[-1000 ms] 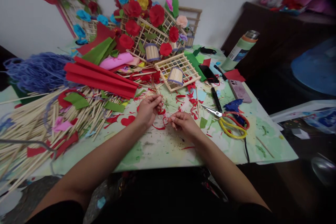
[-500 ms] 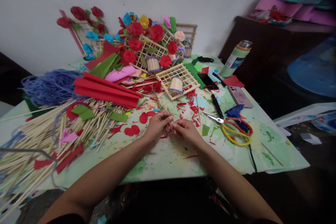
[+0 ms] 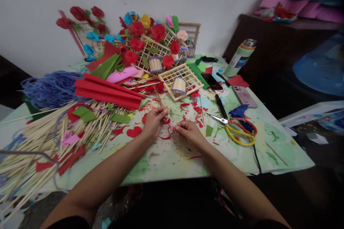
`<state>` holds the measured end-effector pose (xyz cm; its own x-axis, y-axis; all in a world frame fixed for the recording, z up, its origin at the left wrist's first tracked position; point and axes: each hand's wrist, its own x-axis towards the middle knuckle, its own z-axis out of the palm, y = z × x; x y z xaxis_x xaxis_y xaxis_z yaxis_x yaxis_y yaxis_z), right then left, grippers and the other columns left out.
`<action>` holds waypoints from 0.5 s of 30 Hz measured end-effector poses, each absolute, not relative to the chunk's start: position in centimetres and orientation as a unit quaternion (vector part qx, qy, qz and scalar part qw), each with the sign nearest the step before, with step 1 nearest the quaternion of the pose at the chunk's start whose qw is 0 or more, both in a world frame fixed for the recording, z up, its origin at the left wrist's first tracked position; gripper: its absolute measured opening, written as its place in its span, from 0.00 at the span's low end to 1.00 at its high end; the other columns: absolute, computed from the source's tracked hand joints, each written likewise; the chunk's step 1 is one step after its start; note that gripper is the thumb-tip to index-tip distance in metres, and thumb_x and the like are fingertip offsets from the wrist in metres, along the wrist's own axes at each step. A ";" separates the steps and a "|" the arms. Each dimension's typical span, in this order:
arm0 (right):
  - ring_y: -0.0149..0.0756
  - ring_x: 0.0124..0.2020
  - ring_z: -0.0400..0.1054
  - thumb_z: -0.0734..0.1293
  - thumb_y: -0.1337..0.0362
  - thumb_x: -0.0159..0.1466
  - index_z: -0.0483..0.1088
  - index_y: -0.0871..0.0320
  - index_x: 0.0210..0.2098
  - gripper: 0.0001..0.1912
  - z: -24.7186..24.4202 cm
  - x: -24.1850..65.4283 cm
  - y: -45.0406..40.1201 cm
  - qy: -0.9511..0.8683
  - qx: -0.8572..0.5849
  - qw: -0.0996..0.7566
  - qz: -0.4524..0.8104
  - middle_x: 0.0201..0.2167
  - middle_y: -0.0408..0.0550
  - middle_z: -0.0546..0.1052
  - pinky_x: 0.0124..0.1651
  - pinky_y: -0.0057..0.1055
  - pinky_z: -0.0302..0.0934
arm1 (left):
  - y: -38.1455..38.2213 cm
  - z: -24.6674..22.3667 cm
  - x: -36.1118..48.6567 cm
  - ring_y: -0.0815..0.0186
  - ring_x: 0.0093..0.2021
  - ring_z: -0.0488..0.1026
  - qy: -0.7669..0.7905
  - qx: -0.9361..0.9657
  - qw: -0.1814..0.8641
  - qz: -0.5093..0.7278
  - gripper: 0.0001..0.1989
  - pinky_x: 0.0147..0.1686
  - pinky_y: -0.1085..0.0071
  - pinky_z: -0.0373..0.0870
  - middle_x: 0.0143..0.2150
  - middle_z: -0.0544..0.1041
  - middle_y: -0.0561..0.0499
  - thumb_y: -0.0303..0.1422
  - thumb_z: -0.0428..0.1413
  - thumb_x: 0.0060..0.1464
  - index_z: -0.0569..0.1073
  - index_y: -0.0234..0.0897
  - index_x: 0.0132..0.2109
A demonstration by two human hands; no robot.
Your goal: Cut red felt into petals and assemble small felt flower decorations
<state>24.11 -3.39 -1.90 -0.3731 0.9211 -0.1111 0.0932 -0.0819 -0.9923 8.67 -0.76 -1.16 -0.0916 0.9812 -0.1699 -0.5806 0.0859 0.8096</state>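
Note:
Over the middle of the table, my left hand is closed in a pinch; whatever sits between its fingertips is too small to make out. My right hand is a short gap away, thumb and fingers pressed together beside thin red paper scraps. Its grip, too, hides anything small. Just beyond the left fingertips lie thin brownish stems. A red heart-shaped paper piece rests left of that hand. To the right of my right hand are open scissors with red and yellow handles.
Bamboo sticks, blue yarn and folded red paper cover the left side. Behind stand wooden lattices with paper flowers. A bottle, a pink phone and a black pen are on the right.
My hands were together at the fingertips and are now apart. The left hand has shifted left and slightly away from me; the right has moved only a little.

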 end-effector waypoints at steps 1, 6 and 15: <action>0.25 0.17 0.52 0.65 0.58 0.55 0.66 0.59 0.21 0.12 -1.9 24.1 -3.4 -0.582 -0.439 0.352 0.587 0.16 0.39 0.65 0.22 0.25 0.46 | -0.7 -1.1 8.6 0.78 0.21 0.65 0.391 0.256 0.622 0.628 0.13 0.21 0.82 0.59 0.23 0.71 0.55 0.29 0.68 0.34 0.73 0.31 0.29; 0.26 0.18 0.55 0.66 0.60 0.54 0.67 0.59 0.20 0.10 -2.0 24.5 -3.2 -0.564 -0.439 0.398 0.575 0.15 0.39 0.65 0.24 0.26 0.49 | -0.3 -0.8 8.0 0.79 0.21 0.64 0.384 0.259 0.607 0.645 0.12 0.21 0.83 0.59 0.24 0.70 0.56 0.29 0.67 0.35 0.73 0.31 0.29; 0.36 0.38 0.65 0.69 0.56 0.54 0.72 0.57 0.28 0.10 -1.3 26.5 -2.0 -0.508 -0.535 0.627 0.250 0.38 0.48 0.71 0.41 0.34 0.60 | -1.6 -1.0 9.1 0.78 0.21 0.64 0.423 0.317 0.621 0.578 0.14 0.22 0.80 0.60 0.23 0.71 0.55 0.33 0.67 0.36 0.74 0.31 0.31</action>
